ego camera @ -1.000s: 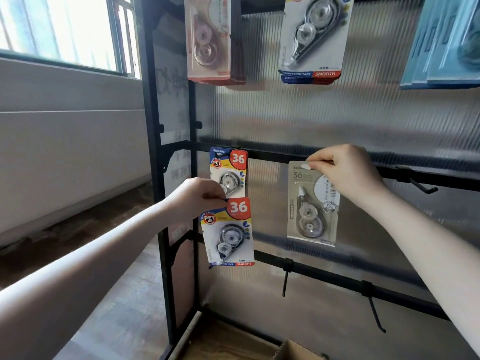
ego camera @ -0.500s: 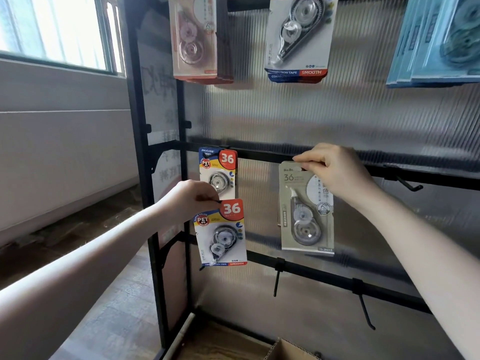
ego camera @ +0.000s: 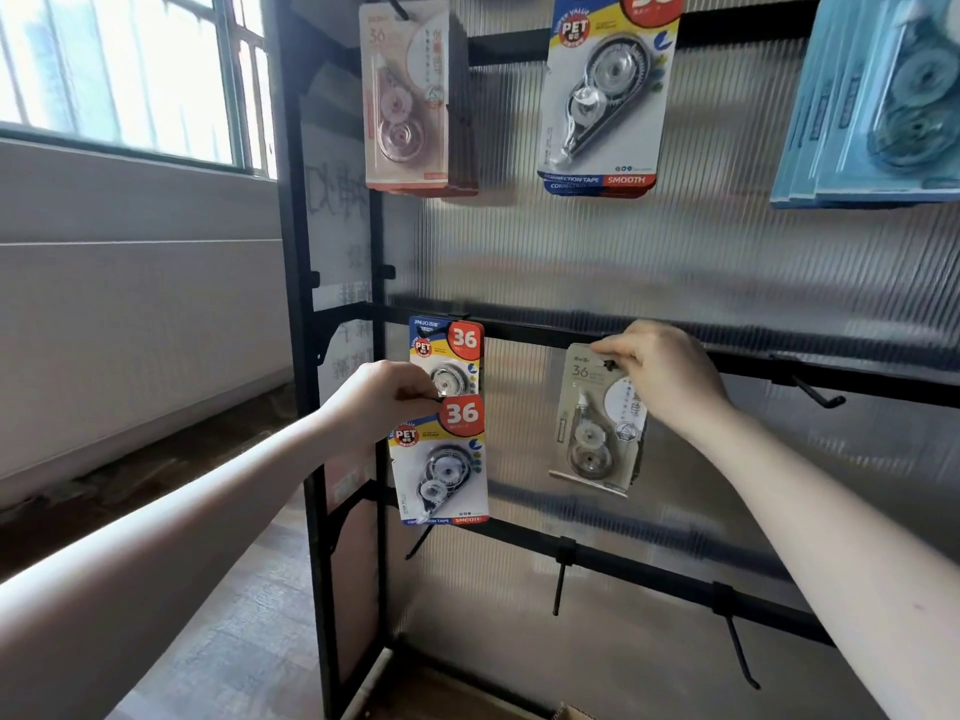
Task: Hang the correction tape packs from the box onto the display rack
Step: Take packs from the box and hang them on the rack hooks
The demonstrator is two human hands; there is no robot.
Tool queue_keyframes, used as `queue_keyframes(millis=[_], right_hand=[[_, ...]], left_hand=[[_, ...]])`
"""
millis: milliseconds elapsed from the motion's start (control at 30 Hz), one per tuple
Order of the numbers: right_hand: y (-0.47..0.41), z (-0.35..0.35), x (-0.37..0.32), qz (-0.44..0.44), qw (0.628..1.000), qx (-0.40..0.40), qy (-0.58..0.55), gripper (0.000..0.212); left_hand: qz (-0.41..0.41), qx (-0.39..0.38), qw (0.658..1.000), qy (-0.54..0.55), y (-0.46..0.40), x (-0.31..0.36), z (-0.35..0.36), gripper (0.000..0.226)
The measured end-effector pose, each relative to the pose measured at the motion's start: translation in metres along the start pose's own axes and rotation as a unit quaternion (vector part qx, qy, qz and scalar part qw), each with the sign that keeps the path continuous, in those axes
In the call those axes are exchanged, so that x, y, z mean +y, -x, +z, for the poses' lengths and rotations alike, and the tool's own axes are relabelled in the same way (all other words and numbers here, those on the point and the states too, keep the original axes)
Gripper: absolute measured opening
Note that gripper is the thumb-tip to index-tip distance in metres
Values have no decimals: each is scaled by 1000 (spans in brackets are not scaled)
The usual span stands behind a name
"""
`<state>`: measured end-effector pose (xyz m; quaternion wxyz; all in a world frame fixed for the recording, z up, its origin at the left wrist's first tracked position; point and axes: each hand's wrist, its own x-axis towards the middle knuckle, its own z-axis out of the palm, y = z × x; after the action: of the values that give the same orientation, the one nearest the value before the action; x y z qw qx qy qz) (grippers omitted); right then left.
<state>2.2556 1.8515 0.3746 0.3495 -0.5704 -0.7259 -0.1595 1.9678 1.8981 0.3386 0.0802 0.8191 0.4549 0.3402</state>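
My left hand pinches the top corner of a blue, yellow and red correction tape pack, held just below a matching pack that hangs on the middle bar of the black display rack. My right hand grips the top of a beige correction tape pack right at the middle bar, its hang hole at a hook; whether it sits on the hook is hidden by my fingers. A corner of the cardboard box peeks in at the bottom edge.
On the top row hang a pink stack of packs, a large blue-and-red pack and light-blue packs. Bare hooks stick out at the middle bar's right and along the lower bar. A window and wall lie to the left.
The view has tilted and shifted slightly. Both hands keep their packs at nearly the same places; the beige pack's top has settled against the middle bar's hook.
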Motion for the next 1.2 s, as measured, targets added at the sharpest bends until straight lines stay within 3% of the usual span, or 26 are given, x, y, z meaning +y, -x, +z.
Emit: queue_keyframes(millis=[333,667,900,1200], right_hand=[[13,-6,-12,-42,997,38,52,41],[54,3,-32,-121,982,130,69,34],[79,25,-28,-137,988,57,41,35],[91,44,-25,-118,992,23,31,33]], left_hand=[[-10,70,997,-13,-22,1,-8,6],[-5,126,992,4,-45,7,-18,9],[64,148,986,-33,-39,1,-27,12],[34,183,982,35,-46,-5,-27,9]])
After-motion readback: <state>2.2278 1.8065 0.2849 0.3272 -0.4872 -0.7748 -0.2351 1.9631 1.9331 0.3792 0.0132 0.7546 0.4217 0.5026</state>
